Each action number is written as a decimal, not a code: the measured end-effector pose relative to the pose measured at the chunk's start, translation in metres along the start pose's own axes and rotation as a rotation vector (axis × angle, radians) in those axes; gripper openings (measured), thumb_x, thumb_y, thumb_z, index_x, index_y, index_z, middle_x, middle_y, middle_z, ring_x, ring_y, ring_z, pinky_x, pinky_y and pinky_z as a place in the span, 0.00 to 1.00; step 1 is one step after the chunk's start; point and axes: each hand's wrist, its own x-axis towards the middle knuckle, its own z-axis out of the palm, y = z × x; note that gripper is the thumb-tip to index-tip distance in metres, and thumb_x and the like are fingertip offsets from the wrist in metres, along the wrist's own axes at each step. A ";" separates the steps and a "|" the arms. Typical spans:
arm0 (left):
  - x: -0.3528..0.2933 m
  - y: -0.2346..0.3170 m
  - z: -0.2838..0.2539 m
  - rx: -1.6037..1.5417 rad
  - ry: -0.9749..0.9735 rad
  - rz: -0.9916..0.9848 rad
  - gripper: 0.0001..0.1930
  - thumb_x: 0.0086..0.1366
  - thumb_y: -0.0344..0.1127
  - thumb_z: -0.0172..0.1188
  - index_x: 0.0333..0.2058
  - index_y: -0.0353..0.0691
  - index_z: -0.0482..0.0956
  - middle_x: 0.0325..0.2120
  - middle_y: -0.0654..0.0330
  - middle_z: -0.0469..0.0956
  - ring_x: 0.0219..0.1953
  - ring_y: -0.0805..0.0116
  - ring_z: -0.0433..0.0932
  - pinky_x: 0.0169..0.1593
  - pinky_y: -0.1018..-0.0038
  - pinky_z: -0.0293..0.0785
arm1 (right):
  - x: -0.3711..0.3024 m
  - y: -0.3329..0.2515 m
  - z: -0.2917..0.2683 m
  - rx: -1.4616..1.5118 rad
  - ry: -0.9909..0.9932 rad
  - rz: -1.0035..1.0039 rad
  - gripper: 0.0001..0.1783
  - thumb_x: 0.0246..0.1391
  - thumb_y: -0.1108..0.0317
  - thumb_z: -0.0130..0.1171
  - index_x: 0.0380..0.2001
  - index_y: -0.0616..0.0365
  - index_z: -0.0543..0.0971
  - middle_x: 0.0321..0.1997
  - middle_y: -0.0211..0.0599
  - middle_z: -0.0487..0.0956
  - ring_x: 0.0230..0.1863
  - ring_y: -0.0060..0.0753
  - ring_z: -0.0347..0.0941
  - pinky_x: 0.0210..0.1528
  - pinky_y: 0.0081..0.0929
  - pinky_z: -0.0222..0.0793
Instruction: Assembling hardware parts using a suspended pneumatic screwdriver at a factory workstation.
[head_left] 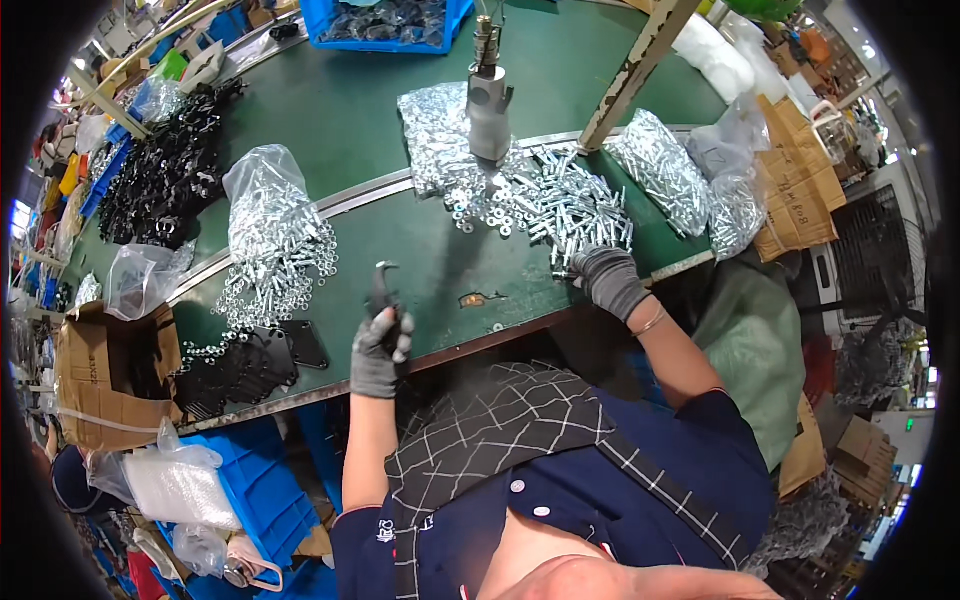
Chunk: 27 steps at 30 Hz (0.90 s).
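Observation:
My left hand [378, 355], in a grey glove, is closed around a small black part [382, 295] with a bent silver tip, held above the near side of the green table. Also gloved in grey, my right hand [610, 280] reaches to the near edge of a pile of silver bolts [580, 205]. Its fingers are curled together, and what they hold, if anything, is hidden. Left of those bolts lie loose silver nuts [480, 212], spilling from a clear bag [432, 135]. A grey power tool [489, 120] hangs upright over that bag.
Another bag of bolts [268, 215] spills hardware at left, near flat black plates [245, 372]. Black parts [165, 165] are heaped farther left. An open cardboard box [115, 370] stands by the left edge. A worn post [640, 75] rises beside full bags [660, 170]. A blue bin [385, 45] is behind.

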 end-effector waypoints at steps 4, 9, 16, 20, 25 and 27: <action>0.016 -0.017 0.037 0.100 -0.053 -0.108 0.16 0.58 0.45 0.58 0.34 0.36 0.73 0.21 0.60 0.76 0.15 0.76 0.71 0.14 0.84 0.62 | 0.000 -0.007 0.000 0.082 0.113 -0.115 0.10 0.43 0.64 0.60 0.29 0.56 0.75 0.27 0.40 0.75 0.31 0.44 0.72 0.34 0.39 0.67; 0.022 -0.035 0.062 0.062 -0.100 -0.142 0.15 0.59 0.44 0.56 0.34 0.36 0.74 0.22 0.61 0.76 0.13 0.77 0.70 0.14 0.85 0.63 | 0.006 -0.068 0.002 0.394 0.355 -0.330 0.09 0.43 0.68 0.59 0.30 0.56 0.74 0.28 0.39 0.75 0.29 0.43 0.73 0.30 0.35 0.68; 0.015 -0.037 0.051 -0.130 -0.222 -0.152 0.15 0.60 0.43 0.55 0.37 0.37 0.72 0.22 0.61 0.74 0.12 0.75 0.66 0.15 0.84 0.59 | 0.019 -0.113 0.012 0.643 0.641 -0.542 0.11 0.41 0.74 0.59 0.31 0.55 0.72 0.27 0.37 0.76 0.26 0.41 0.73 0.26 0.32 0.69; 0.019 -0.049 0.039 -0.326 -0.271 -0.099 0.15 0.62 0.40 0.54 0.42 0.35 0.70 0.24 0.60 0.73 0.16 0.76 0.68 0.18 0.85 0.63 | 0.016 -0.125 -0.003 0.548 0.718 -0.576 0.12 0.40 0.75 0.60 0.32 0.54 0.72 0.27 0.35 0.76 0.26 0.41 0.73 0.26 0.32 0.69; 0.018 -0.052 0.027 -0.563 -0.351 -0.198 0.14 0.61 0.35 0.54 0.43 0.34 0.69 0.27 0.59 0.74 0.23 0.75 0.70 0.23 0.85 0.66 | 0.012 -0.135 -0.003 0.581 0.743 -0.622 0.12 0.40 0.75 0.61 0.31 0.53 0.73 0.27 0.35 0.76 0.26 0.39 0.74 0.25 0.31 0.69; 0.022 -0.054 0.028 -0.626 -0.581 -0.166 0.15 0.60 0.34 0.55 0.43 0.33 0.69 0.30 0.58 0.74 0.28 0.74 0.71 0.27 0.86 0.68 | 0.011 -0.135 -0.003 0.615 0.680 -0.575 0.12 0.40 0.75 0.61 0.31 0.54 0.73 0.26 0.35 0.76 0.26 0.39 0.74 0.25 0.31 0.69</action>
